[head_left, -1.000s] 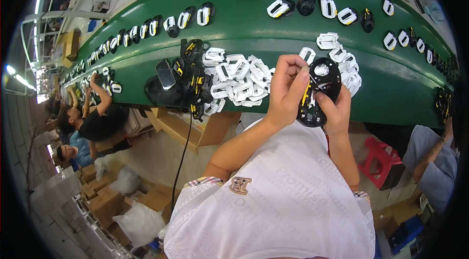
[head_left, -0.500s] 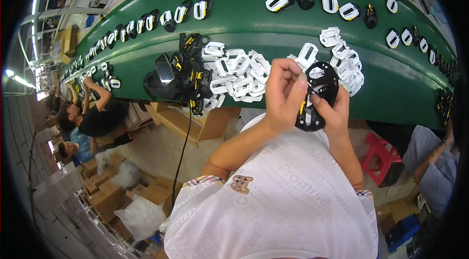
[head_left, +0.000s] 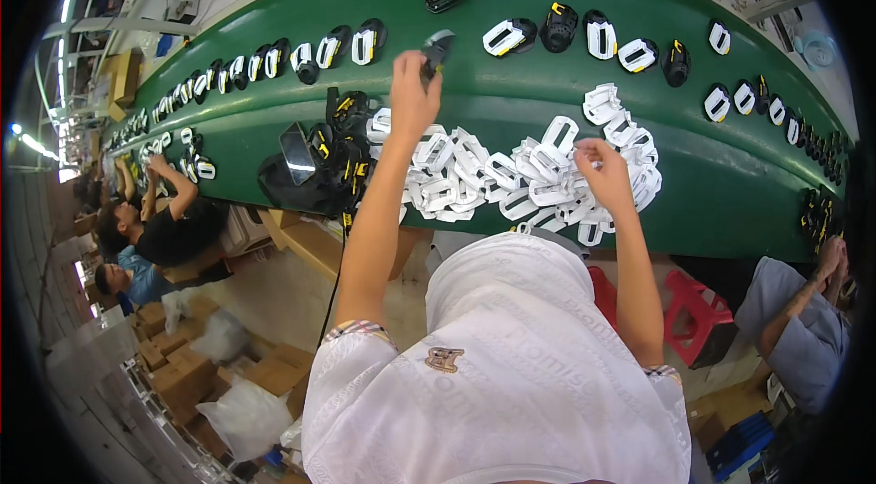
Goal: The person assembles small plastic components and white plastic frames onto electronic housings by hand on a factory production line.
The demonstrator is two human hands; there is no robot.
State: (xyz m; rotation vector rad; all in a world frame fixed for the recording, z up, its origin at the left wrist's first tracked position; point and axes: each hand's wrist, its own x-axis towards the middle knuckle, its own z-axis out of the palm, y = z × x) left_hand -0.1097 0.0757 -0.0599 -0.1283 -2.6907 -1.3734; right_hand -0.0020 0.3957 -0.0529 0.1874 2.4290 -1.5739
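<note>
My left hand (head_left: 415,101) reaches out over the green conveyor belt (head_left: 474,73), its fingers closed round a dark oval plastic shell (head_left: 440,48), slightly blurred and tilted. In front of me on the near surface lies a heap of white plastic frames (head_left: 447,176), loop-shaped with a long slot. At the heap's right part is my right hand (head_left: 604,176), its fingers bent together at the edge of a frame; whether they pinch anything I cannot make out. Left of the heap, black shells with yellow levers (head_left: 351,160) are piled beside a phone (head_left: 297,154) on a black bag.
Across the belt stand rows of black shells, many carrying white frames (head_left: 600,39). Co-workers sit at the left and at the right (head_left: 803,301). A red stool (head_left: 693,311) is on the floor to the right; cardboard boxes (head_left: 182,384) and plastic bags lie lower left.
Both hands held a black shell with a yellow lever close to my chest. They have parted: the left has carried a shell forward and left over the belt, the right has moved to the white frames.
</note>
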